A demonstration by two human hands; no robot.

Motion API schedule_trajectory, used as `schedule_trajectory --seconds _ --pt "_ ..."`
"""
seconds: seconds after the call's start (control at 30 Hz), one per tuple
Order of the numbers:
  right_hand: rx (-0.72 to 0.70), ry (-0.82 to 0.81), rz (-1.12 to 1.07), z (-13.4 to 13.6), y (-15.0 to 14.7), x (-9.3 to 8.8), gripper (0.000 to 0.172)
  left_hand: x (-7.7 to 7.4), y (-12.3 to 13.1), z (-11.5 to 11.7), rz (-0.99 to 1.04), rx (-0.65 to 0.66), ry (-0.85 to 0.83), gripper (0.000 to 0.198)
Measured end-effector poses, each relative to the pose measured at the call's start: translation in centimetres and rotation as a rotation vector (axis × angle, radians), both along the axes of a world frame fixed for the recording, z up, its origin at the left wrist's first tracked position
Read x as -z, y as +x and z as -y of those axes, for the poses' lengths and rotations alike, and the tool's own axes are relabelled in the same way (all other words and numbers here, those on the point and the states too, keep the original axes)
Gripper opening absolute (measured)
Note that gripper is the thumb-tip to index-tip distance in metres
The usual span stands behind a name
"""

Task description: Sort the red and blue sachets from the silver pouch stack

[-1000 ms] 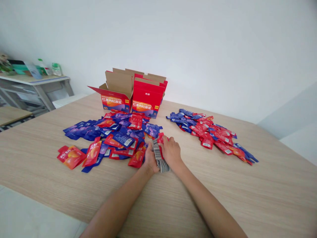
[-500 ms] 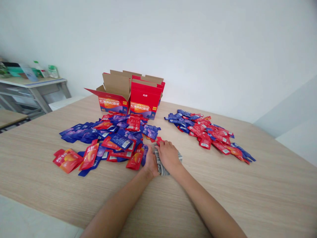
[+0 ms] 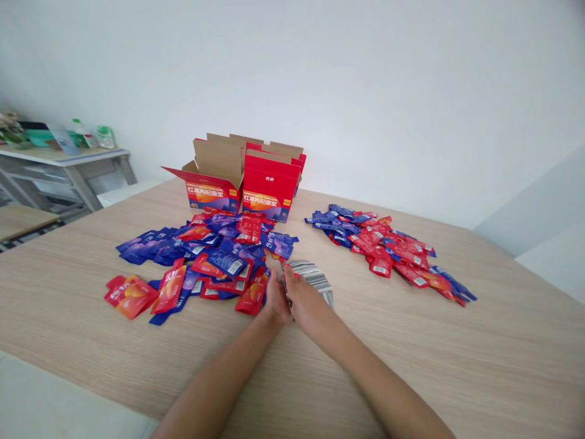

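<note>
Fingers (image 3: 284, 291) of both hands pinch the fanned sachet stack (image 3: 311, 274).

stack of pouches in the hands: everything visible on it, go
The stack of pouches shows as a fanned bundle of thin, foil-like edges, striped silver-grey and white, with a bit of red at its near left. It stands on edge on the wooden table, arcing rightward. The left hand and right hand clasp its near end. The large loose pile lies just left.

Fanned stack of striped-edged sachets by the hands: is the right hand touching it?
Touching. In the head view the right hand lies against the fanned stack of striped-edged sachets, fingers on its near side, no gap.
</note>
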State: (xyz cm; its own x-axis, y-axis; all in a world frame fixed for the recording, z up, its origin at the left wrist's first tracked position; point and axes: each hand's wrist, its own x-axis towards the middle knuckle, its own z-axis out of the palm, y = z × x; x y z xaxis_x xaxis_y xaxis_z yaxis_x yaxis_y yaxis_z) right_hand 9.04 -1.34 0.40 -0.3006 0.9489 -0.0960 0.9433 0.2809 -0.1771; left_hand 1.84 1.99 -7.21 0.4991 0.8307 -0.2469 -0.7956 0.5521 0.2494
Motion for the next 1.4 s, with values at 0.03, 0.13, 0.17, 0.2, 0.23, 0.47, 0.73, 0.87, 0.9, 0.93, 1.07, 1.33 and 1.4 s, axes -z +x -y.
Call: schedule_trajectory --seconds 0.03,0.13,0.17,0.2,0.23,0.47,0.73,0.87,0.9,0.93,1.07,1.33,1.4 --pt "0.004 0.012 -0.017 -0.4 0.1 0.2 0.064 -0.2 0.0 0.1 -0.007 -0.017 -0.018 0.072" --pt "0.02 0.117 -0.149 -1.9 0.5 1.4 0.065 -0.8 0.2 0.5 -0.004 -0.007 -0.055 0.068" --pt "0.022 0.166 -0.215 -2.4 0.6 1.9 0.064 -0.9 0.3 0.6 0.011 0.015 -0.051 0.068" --pt "0.025 0.215 -0.28 -2.9 0.8 2.3 0.064 -1.0 0.4 0.8 0.032 0.039 -0.04 0.068" --pt "0.03 0.26 -0.341 -3.3 1.0 2.7 0.062 -1.0 0.6 1.0 0.053 0.057 -0.022 0.067" --pt "-0.064 0.2 -0.286 -3.3 2.5 1.2 0.039 -0.8 0.5 0.6 0.035 -0.014 -0.003 0.078" --pt "0.107 0.074 0.055 -3.6 5.1 -2.0 0.034 -1.3 0.3 0.3 0.066 0.05 0.006 0.09" --pt "0.106 0.01 0.009 -3.9 6.4 -1.9 0.043 -1.6 0.6 0.7 0.062 0.098 -0.025 0.089" --pt "0.107 -0.013 -0.009 -3.9 6.7 -1.8 0.051 -1.7 0.6 0.7 0.05 0.099 -0.028 0.089" --pt "0.108 -0.032 -0.03 -3.9 6.9 -1.7 0.056 -1.8 0.6 0.7 0.038 0.097 -0.034 0.09" --pt "0.091 -0.038 -0.158 -4.4 8.1 -1.7 0.029 -1.9 0.3 0.5 0.011 0.071 -0.052 0.089" --pt "0.15 0.058 -0.545 -6.1 5.6 -0.1 0.043 -1.3 2.2 1.9 -0.017 0.122 -0.117 0.087" --pt "0.106 0.02 -0.633 -5.6 3.6 1.1 0.046 -1.4 2.7 2.3 -0.028 0.104 -0.125 0.082"
